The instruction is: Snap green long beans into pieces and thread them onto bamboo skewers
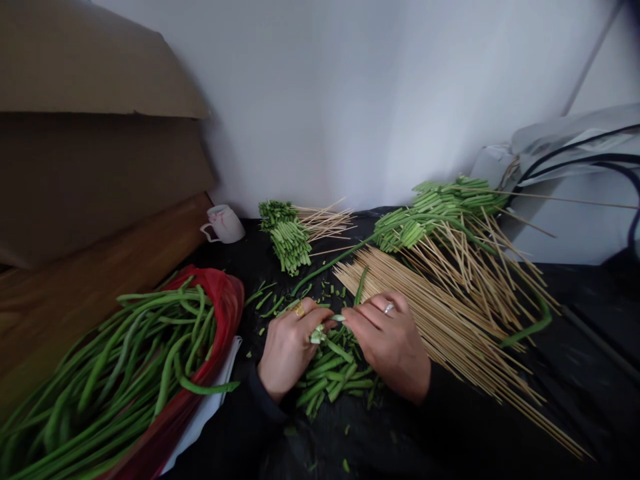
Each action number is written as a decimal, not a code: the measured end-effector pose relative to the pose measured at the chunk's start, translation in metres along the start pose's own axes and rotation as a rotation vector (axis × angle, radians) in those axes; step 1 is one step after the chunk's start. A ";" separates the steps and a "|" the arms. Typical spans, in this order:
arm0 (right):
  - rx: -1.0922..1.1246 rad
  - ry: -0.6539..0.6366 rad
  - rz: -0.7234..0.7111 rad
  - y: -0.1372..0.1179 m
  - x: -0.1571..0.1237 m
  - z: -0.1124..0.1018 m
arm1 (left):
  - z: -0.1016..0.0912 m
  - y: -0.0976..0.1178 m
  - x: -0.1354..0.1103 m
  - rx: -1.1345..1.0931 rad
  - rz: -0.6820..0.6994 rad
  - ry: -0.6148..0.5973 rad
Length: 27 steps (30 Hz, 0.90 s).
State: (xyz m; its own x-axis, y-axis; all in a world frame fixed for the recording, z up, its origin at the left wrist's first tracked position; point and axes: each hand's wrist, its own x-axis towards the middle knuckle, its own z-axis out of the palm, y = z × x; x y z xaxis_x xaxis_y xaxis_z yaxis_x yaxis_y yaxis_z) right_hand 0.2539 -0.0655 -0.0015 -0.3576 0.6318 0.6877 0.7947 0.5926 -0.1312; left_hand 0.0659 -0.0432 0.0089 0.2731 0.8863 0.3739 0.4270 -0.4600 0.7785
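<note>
Above a pile of snapped beans (333, 381) on the black surface (320, 443), my left hand (293, 337) curls round pale-ended bean pieces (317, 335) while my right hand (387, 337) pinches another piece (339, 319), apparently mid-snap; next calls for a steady pinch.

I see passing room over the near black sheet (327, 447); the red bag (233, 293) hems in the left, wooden sticks (440, 320) crowd the right, and the wall (350, 120) closes the back.
</note>
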 end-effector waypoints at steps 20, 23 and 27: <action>0.308 -0.002 0.235 -0.003 -0.005 0.011 | -0.012 0.009 0.016 -0.976 -0.489 0.144; 0.276 -0.020 0.191 -0.003 -0.005 0.010 | -0.009 0.012 0.013 -0.892 -0.474 0.059; 0.254 -0.033 0.156 -0.003 -0.005 0.011 | -0.002 0.010 0.008 -0.642 -0.464 -0.043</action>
State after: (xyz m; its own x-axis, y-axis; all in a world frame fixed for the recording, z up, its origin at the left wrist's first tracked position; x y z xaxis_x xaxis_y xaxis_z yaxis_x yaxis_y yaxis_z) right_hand 0.2478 -0.0654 -0.0127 -0.2600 0.7384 0.6222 0.6945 0.5907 -0.4108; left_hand 0.0707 -0.0402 0.0208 0.2280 0.9712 -0.0693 -0.0712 0.0876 0.9936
